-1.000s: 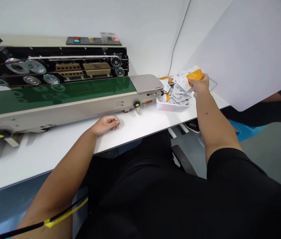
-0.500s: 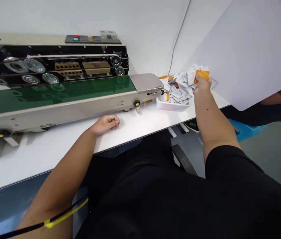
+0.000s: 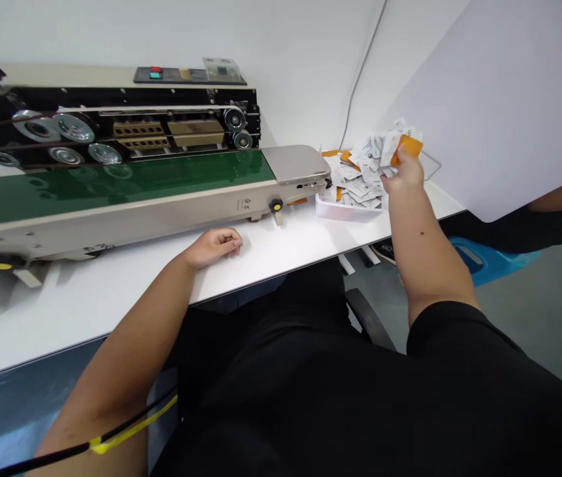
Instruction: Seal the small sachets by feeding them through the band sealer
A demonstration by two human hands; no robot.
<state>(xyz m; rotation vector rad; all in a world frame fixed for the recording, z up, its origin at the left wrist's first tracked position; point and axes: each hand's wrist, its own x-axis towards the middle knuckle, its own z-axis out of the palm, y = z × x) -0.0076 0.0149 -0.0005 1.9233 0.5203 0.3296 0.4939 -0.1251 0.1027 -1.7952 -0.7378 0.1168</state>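
Orange packet [image 3: 409,149] was gripped by the right hand [image 3: 403,174], raised just above a white plastic tray [image 3: 348,213]. It was pinched between the thumb and fingers, and its end stuck out past them. Crumpled white printed sachets [image 3: 374,154] were bunched directly beside it, and more were heaped in the tray, with further orange pieces [image 3: 333,154] showing at the back of the pile. The tray was placed on a white table [image 3: 112,291], just to the right of the end of a continuous band sealer [image 3: 112,175]. A green conveyor belt [image 3: 112,179] ran along the front of the machine, and metal pulleys [image 3: 73,128] were set behind it, below a control panel [image 3: 181,75]. The left hand [image 3: 214,246] was rested on the table in front of the sealer in a released state, with its fingers loosely curled. A large white sheet [image 3: 509,99] was seen tilted at the upper right, and a dark-sleeved arm [image 3: 554,211] of another person was seen below it. A blue stool [image 3: 477,262] was visible on the floor beyond the table.
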